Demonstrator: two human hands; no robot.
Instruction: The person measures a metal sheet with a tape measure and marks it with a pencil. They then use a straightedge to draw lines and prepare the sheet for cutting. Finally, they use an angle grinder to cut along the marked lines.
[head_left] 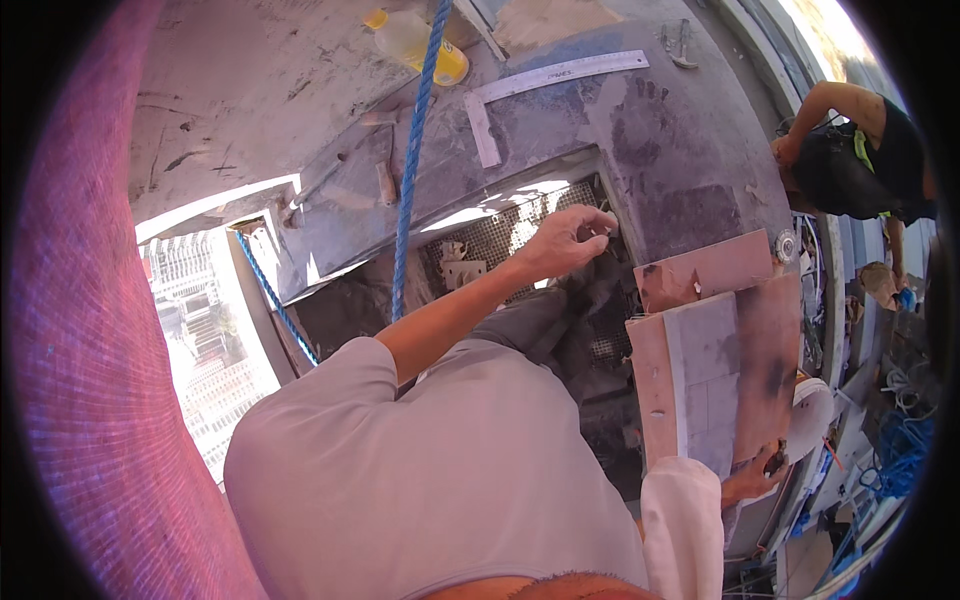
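Note:
My left hand (568, 243) reaches over a rectangular opening in a grey, stained surface (665, 150), close to its far right corner. Its thumb and fingers curl together near a small dark bit that I cannot make out. My right hand (752, 478) is at the lower right, beside the bottom end of a reddish-brown board (768, 370). Its fingers bend round something dark, too small to name. Left of that board lie a grey panel strip (708, 375) and another reddish board (652, 385). A shorter reddish piece (712, 268) lies beyond them.
A blue rope (411, 160) hangs across the view. On the surface lie an L-shaped metal square (565, 74), a yellow-capped bottle (415, 45) and a wooden-handled tool (386, 170). Mesh grating (520, 225) shows below the opening. Another person (860, 150) bends at the far right, near tangled blue cord (895, 460).

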